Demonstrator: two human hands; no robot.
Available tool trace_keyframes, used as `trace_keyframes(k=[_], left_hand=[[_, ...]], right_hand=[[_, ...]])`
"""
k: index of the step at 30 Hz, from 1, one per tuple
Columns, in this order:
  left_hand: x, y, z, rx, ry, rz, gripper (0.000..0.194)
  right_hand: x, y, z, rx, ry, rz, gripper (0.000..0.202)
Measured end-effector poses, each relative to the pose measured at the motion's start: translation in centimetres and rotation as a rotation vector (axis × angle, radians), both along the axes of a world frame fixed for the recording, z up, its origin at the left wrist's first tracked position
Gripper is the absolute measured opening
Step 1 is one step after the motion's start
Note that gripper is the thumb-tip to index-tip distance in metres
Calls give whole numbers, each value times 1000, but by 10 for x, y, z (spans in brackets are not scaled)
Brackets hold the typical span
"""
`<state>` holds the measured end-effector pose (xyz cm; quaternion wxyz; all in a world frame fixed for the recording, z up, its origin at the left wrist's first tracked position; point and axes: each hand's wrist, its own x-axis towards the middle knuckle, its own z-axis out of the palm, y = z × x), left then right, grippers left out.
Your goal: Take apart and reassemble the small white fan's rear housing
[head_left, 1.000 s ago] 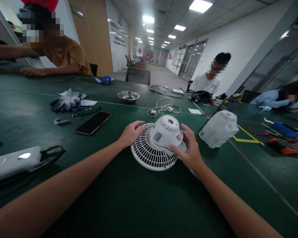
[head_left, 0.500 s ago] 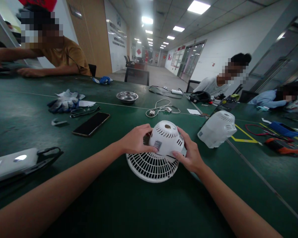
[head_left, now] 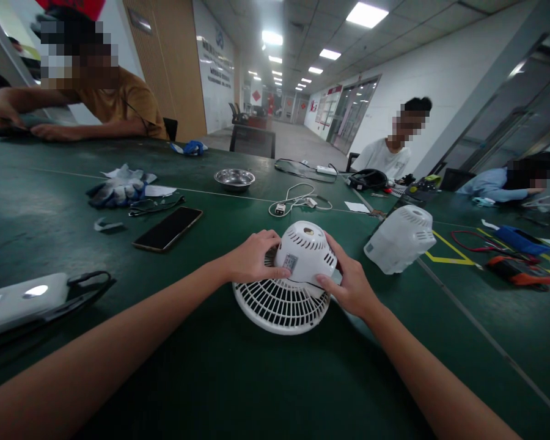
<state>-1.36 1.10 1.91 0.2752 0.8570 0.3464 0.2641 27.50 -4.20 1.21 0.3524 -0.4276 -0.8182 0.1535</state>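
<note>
A white slotted fan motor cover (head_left: 308,253), dome-shaped with a label on its side, sits over a white round fan grille (head_left: 282,308) on the green table. My left hand (head_left: 259,256) grips the cover from the left, its thumb beside the label. From the right, my right hand (head_left: 351,278) closes round the other side, thumb on the front of the cover. A thin dark line runs along the cover's lower edge. Whatever lies between cover and grille is hidden. To the right stands a separate white vented housing (head_left: 399,239).
A phone (head_left: 168,229), gloves (head_left: 119,188) and a white device with a strap (head_left: 27,299) lie left. Beyond my hands are a metal bowl (head_left: 234,178) and a white cable (head_left: 297,201). An orange-black meter (head_left: 520,271) is right. Several people sit around the table.
The cover has tilted and shifted slightly left in my hands, with my right hand following. The person across at right has moved left and more upright.
</note>
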Motion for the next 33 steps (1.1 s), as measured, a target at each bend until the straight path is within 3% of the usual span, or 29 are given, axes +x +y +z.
trace_keyframes(k=[6,17,21,26,30,33], left_hand=[[4,0,3,64,38,-32,64],[1,-2,4,50,16,-28,62],[1,-4,3,47,-49,-19,63],[3,-12,2,2,-220,-117,90],[7,-17,-3,38,-173,-155,129],[13,-20,-6,100,-120,-145,137]], right_hand=[[0,1,4,-31,0,40,93],[-4,-1,2,68,-67,-21,101],[-3,-1,2,127,-121,-1,117],[-2,-7,-3,-73,-2,109,103],[-3,-10,-3,-145,48,169,97],[-3,-10,-1,-156,52,213,96]])
